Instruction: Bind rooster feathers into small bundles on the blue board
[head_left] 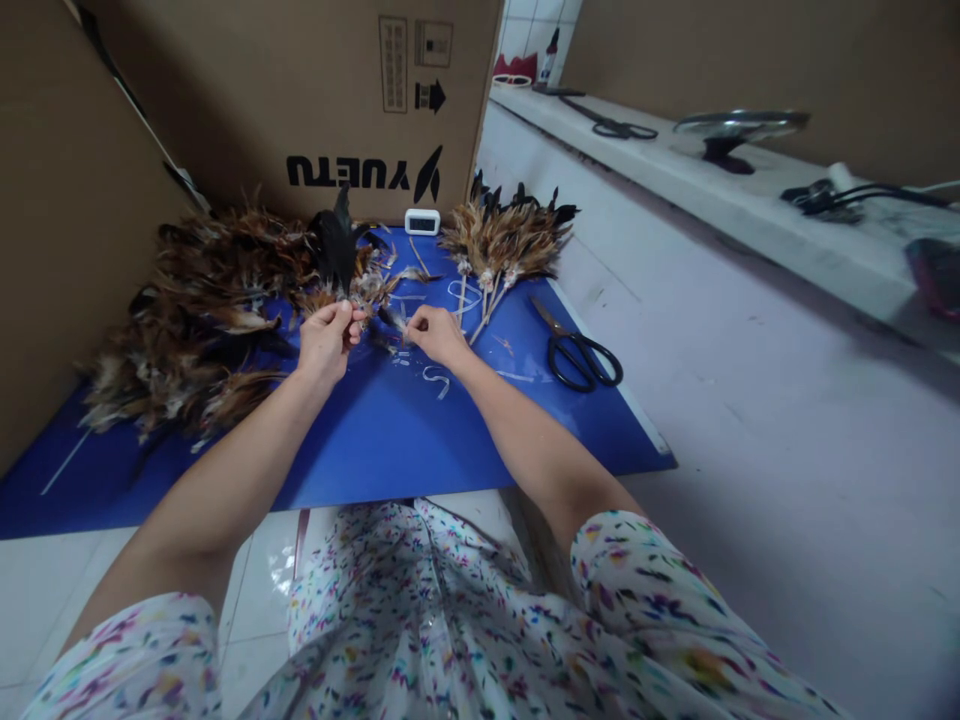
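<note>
My left hand [327, 338] is closed in a pinch on a dark feather [339, 245], which stands up above the fingertips. To its right, my right hand [437, 335] is low over the blue board [352, 430] with its fingers pinched together. A small greyish wisp shows by those fingertips; what they hold is too small to make out. Brown and black loose feathers [225, 265] are heaped left of and behind my left hand. Beyond my right hand lie feather bundles [510, 235] on thin sticks.
Black-handled scissors [581, 358] lie on the board's right side. A small white digital display [422, 222] stands at the back against a cardboard box [247, 100]. Clear strips and feather scraps are scattered mid-board. The ledge [720, 165] on the right carries another pair of scissors [619, 128] and cables.
</note>
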